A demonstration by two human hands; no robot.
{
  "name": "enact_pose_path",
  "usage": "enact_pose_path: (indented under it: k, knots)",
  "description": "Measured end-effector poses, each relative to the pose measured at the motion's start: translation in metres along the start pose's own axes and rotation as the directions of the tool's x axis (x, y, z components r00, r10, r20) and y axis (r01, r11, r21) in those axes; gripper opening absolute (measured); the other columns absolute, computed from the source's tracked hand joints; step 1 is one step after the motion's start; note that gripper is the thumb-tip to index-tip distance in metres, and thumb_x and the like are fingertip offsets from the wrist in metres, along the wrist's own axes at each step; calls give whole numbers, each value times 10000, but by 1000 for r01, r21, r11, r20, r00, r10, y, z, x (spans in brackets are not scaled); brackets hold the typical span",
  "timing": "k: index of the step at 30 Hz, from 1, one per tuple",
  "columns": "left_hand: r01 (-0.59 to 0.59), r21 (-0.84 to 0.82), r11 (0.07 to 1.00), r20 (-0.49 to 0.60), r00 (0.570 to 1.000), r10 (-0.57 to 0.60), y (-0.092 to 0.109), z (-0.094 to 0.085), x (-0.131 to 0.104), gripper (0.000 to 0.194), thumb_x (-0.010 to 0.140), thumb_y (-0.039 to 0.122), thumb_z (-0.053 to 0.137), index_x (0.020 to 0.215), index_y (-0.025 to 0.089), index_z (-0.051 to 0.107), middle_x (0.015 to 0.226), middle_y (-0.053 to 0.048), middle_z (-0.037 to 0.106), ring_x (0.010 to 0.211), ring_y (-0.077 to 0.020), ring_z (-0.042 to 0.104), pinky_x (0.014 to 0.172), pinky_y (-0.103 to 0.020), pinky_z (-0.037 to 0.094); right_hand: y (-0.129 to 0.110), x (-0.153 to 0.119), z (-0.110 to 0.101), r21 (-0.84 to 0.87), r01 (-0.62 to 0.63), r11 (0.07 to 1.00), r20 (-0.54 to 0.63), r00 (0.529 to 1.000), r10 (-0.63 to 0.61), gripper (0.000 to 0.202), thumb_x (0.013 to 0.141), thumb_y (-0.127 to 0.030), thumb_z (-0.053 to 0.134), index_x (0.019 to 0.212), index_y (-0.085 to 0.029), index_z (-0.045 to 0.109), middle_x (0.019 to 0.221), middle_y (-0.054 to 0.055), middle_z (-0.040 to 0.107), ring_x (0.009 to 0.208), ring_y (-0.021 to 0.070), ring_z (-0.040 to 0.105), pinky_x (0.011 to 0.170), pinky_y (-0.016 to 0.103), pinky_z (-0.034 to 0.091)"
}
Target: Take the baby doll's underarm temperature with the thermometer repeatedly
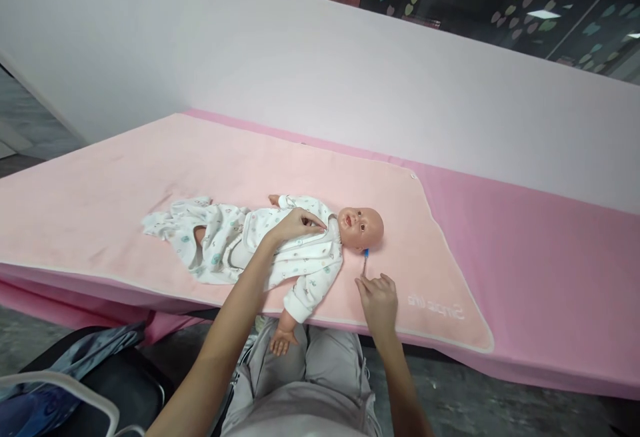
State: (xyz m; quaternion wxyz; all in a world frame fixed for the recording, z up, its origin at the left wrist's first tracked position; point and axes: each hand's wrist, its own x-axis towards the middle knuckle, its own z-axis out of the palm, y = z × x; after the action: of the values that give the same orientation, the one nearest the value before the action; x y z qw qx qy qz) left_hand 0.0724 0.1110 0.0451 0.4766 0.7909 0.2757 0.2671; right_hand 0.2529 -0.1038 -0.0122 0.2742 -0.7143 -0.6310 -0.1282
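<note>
A baby doll lies on its back with its head to the right, dressed in a white printed jacket and matching trousers. Over its chest, my left hand has thumb and fingertips drawn together at the jacket's front edge near the collar. My right hand, below the doll's head, pinches a thin stick with a blue end. That blue end is close to the doll's ear side; whether it touches cannot be told. One doll arm hangs over the table's near edge.
A pale pink mat with white edging lies under the doll, on a brighter pink cloth. Behind rises a white partition. At lower left stands a black chair with fabric on it. My legs are against the table's near edge.
</note>
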Motion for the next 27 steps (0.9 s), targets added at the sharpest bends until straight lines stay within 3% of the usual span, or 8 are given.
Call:
enact_pose_path:
  k: [4, 8, 11, 14, 19, 24, 27]
  knots:
    - [-6, 4, 1000, -20, 1000, 6, 3, 1, -1, 221, 671, 323, 674, 789, 153, 753, 633, -52, 665, 538, -126, 463, 493, -243, 287, -4, 14, 4, 5, 56, 998, 38, 998, -56, 354, 913, -239, 425, 669, -203, 679, 613, 47, 669, 608, 190, 590, 776, 360, 434]
    - [-14, 18, 1000, -14, 1000, 15, 6, 0, -1, 226, 672, 307, 665, 799, 139, 747, 614, -38, 651, 519, -106, 440, 489, -234, 282, -21, 43, 0, 44, 188, 981, -7, 982, -188, 275, 913, -231, 434, 832, -181, 692, 646, 49, 660, 653, 181, 592, 699, 311, 409]
    - [-7, 8, 1000, -7, 1000, 7, 7, 0, -1, 225, 680, 288, 654, 816, 129, 738, 681, -46, 677, 556, -107, 476, 516, -223, 316, -34, 66, 3, 58, 379, 923, -34, 925, -378, 214, 899, -225, 474, 1001, -186, 658, 674, 29, 648, 652, 165, 575, 656, 289, 378]
    - [-5, -2, 1000, -4, 1000, 5, 6, 0, -1, 233, 686, 289, 653, 827, 120, 731, 719, -56, 687, 593, -111, 507, 537, -218, 339, -42, 88, 9, 26, 495, 869, -10, 869, -495, 170, 872, -163, 497, 906, -194, 661, 642, 9, 615, 601, 143, 543, 575, 272, 331]
    - [8, -24, 1000, 0, 1000, -8, 4, 0, -1, 225, 700, 269, 640, 841, 114, 720, 741, -64, 691, 635, -125, 544, 557, -219, 360, -45, 105, 15, 67, 461, 885, -65, 887, -458, 202, 820, -77, 474, 858, -181, 643, 697, 12, 621, 645, 125, 557, 565, 240, 349]
    - [-6, -12, 1000, 6, 1000, 6, 4, 0, 0, 218, 703, 283, 655, 830, 117, 718, 772, -68, 703, 649, -126, 556, 567, -218, 364, -45, 86, 26, 225, 481, 847, -93, 876, -473, 376, 692, -28, 453, 1011, -147, 611, 955, 74, 639, 878, 196, 564, 729, 287, 446]
    - [-16, -9, 1000, 9, 1000, 16, 3, 0, 1, 222, 707, 289, 658, 829, 114, 718, 754, -69, 701, 633, -123, 550, 561, -218, 363, -44, 82, 34, 270, 482, 833, -106, 875, -472, 352, 708, -21, 440, 992, -145, 608, 956, 83, 637, 908, 212, 557, 782, 329, 462]
